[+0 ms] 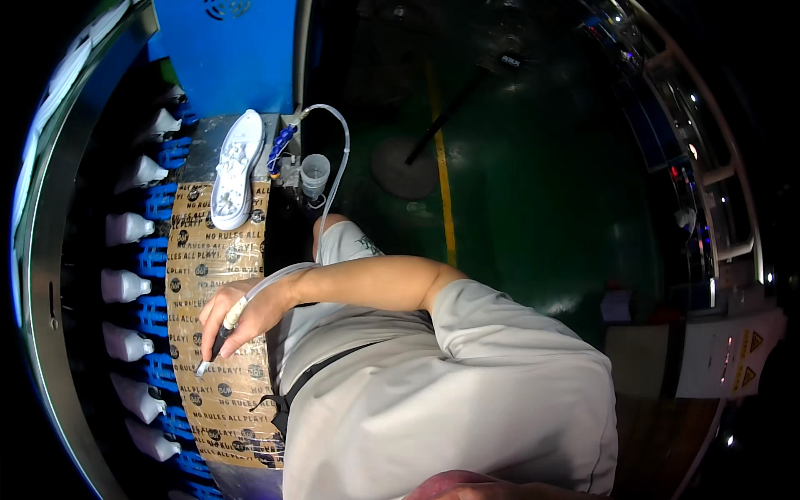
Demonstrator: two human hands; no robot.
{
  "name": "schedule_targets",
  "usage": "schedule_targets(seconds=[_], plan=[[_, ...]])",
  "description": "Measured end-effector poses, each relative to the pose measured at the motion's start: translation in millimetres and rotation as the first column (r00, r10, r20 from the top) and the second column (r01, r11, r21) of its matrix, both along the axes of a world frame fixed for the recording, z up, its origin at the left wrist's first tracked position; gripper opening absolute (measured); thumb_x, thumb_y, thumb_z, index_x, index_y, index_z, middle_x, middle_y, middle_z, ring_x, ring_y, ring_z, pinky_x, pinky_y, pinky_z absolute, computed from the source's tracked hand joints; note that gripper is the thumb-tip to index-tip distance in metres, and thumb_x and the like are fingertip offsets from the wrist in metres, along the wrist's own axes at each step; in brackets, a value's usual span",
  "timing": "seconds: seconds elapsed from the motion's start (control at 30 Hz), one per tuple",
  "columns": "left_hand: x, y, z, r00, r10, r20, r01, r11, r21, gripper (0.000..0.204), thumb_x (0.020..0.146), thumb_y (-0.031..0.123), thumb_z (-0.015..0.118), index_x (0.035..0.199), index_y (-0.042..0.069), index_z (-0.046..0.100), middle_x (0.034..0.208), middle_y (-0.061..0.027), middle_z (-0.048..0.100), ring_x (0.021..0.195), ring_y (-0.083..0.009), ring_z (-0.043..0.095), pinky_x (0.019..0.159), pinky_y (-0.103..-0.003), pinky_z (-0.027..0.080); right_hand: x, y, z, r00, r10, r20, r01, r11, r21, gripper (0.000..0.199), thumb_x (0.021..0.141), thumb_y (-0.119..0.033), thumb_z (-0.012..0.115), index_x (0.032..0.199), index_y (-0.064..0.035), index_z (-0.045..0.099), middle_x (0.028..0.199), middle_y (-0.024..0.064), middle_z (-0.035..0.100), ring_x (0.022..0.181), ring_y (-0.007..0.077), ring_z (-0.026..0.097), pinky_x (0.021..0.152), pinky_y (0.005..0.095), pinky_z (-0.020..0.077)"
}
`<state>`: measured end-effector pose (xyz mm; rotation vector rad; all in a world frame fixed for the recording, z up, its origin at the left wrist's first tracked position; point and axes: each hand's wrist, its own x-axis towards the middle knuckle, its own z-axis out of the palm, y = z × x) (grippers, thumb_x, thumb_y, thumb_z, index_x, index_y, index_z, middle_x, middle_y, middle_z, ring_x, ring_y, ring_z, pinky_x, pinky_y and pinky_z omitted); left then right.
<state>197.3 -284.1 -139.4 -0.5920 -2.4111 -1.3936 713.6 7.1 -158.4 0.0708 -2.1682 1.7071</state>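
My right hand (237, 315) is closed around a slim brush (223, 335) with a dark handle and a short flat pale tip. A clear tube (342, 142) runs to the brush's upper end. The tip points down, close over the brown printed covering (225, 412) of the bench; I cannot tell if it touches. Farther up the bench lies a white shoe sole (237, 175), its hollowed side up, apart from my hand. My left hand is not in view.
White, shoe-shaped pieces (127, 286) stand in a row on blue holders (152, 317) left of the bench. A blue machine housing (225, 58) rises at the far end. Beside it are a blue jointed hose (282, 150) and a clear cup (315, 173). A round-based stand (404, 167) is on the green floor.
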Motion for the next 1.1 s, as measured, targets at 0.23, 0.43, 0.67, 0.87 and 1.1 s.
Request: schedule_targets(seconds=[0.23,0.43,0.67,0.87,1.1], plan=[[221,54,-56,0.563,-0.623,0.544,0.172,0.731,0.660,0.073,0.103,0.061,0.029,0.150,0.008,0.044,0.134,-0.0292,0.061,0.119,-0.0435,0.063,0.101,-0.057,0.050,0,0,-7,0.996,-0.081,-0.025,0.080,0.996,-0.047,0.025,0.087,-0.014,0.080,0.111,-0.0089,0.079,0.096,0.0062,0.073,0.085,0.0173,0.068,0.073,0.0310,0.0515],[294,52,-78,0.069,-0.813,0.578,-0.007,0.579,0.815,0.079,0.101,0.065,0.030,0.154,0.007,0.040,0.135,-0.0304,0.059,0.119,-0.0452,0.062,0.101,-0.060,0.049,1,1,6,0.963,-0.266,-0.046,0.252,0.946,-0.205,0.022,0.083,-0.009,0.075,0.104,-0.0057,0.080,0.088,0.0058,0.077,0.076,0.0116,0.068,0.067,0.0269,0.0529],[310,27,-84,-0.154,-0.828,0.539,-0.131,0.558,0.819,0.087,0.099,0.070,0.030,0.157,0.006,0.035,0.136,-0.0319,0.057,0.119,-0.0472,0.061,0.102,-0.062,0.048,-1,10,-22,0.943,-0.322,-0.081,0.222,0.792,-0.569,0.024,0.093,-0.019,0.076,0.112,-0.0044,0.076,0.105,0.0048,0.074,0.097,0.0117,0.065,0.088,0.0269,0.0538],[357,81,-84,-0.197,-0.886,0.420,-0.261,0.460,0.849,0.088,0.102,0.075,0.021,0.157,0.007,0.037,0.134,-0.0270,0.061,0.118,-0.0446,0.063,0.102,-0.060,0.051,10,-4,-12,0.963,-0.271,0.001,0.239,0.849,-0.471,0.027,0.094,-0.015,0.072,0.116,0.0005,0.073,0.110,0.0085,0.073,0.101,0.0141,0.066,0.094,0.0294,0.0525],[364,120,-78,-0.165,-0.946,0.280,-0.133,0.303,0.944,0.093,0.100,0.079,0.011,0.150,0.007,0.044,0.123,-0.0223,0.067,0.111,-0.0353,0.068,0.099,-0.053,0.057,-34,-19,9,0.950,-0.295,0.098,0.310,0.918,-0.247,0.025,0.094,-0.003,0.067,0.117,-0.0012,0.075,0.096,0.0102,0.077,0.076,0.0122,0.072,0.060,0.0260,0.0574]])
